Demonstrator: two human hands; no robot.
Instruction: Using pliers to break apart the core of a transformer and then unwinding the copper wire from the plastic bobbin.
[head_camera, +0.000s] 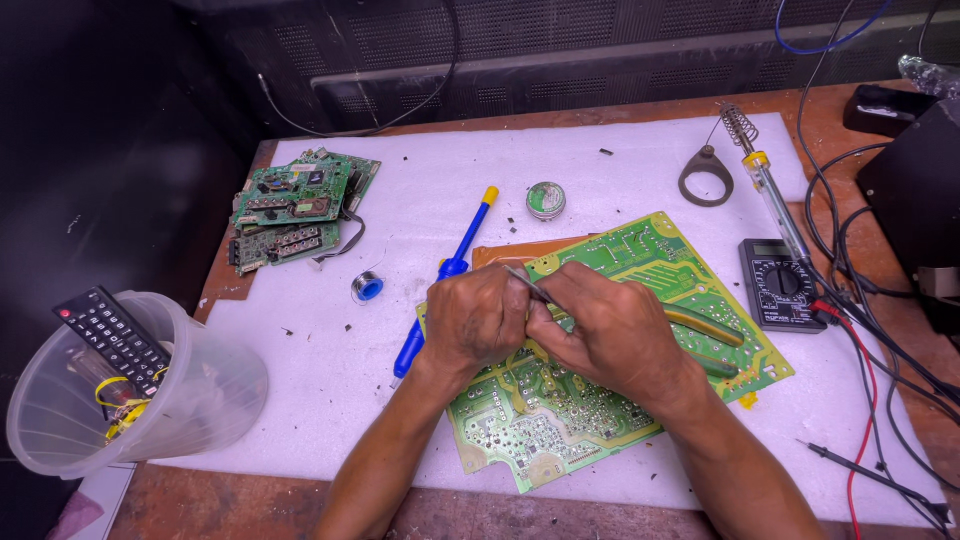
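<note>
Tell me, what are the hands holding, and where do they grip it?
Both hands, left hand and right hand, pinch thin silver metal tweezers near their lower end, over the green circuit board.

A: Both hands, left hand (475, 320) and right hand (610, 335), sit on the circuit board (640, 260), mid-mat.

B: Board stack (295, 210) far left; multimeter (780, 285) right; solder tin (545, 200) behind.

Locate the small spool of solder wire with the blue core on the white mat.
In the head view, the solder spool lies on the white mat left of centre, just below the stacked circuit boards and left of the blue desoldering pump.
</note>
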